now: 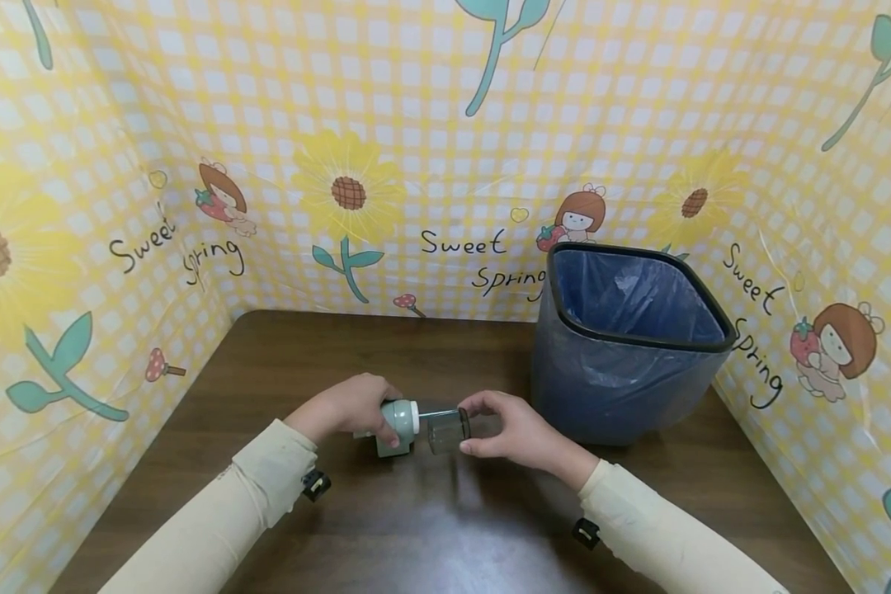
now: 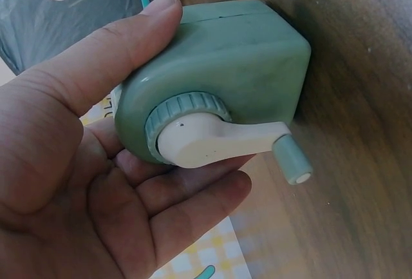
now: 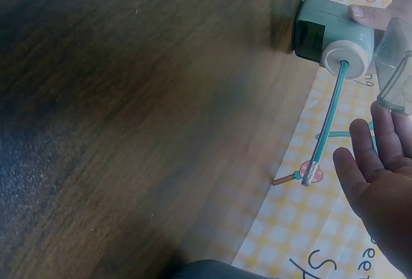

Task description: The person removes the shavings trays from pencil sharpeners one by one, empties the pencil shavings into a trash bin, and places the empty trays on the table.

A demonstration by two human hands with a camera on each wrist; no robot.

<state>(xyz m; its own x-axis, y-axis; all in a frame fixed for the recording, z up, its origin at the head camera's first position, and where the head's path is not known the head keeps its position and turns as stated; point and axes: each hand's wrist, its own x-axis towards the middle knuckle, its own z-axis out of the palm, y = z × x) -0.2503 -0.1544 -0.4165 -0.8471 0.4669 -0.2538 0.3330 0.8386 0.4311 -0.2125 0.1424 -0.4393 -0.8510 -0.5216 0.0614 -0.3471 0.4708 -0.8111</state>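
Note:
My left hand [image 1: 352, 407] grips a green crank pencil sharpener [image 1: 397, 414], its thumb lying over the body. In the left wrist view, the white crank arm [image 2: 212, 142] with a green knob faces the palm. A teal pencil [image 3: 328, 121] sticks out of the sharpener's white round front, eraser end outward. Below that front, a dark rectangular slot [image 3: 313, 42] shows in the body. Between thumb and fingers, my right hand [image 1: 516, 433] holds a clear shavings drawer [image 1: 445, 435] beside the pencil, apart from the sharpener. The drawer's contents are hard to make out.
To the right stands a bin [image 1: 609, 388] with a black rim and a bluish plastic liner, close to my right hand. Brown wooden tabletop [image 1: 304, 346] lies beneath, with yellow checked sheets [image 1: 445, 165] rising along its back and sides.

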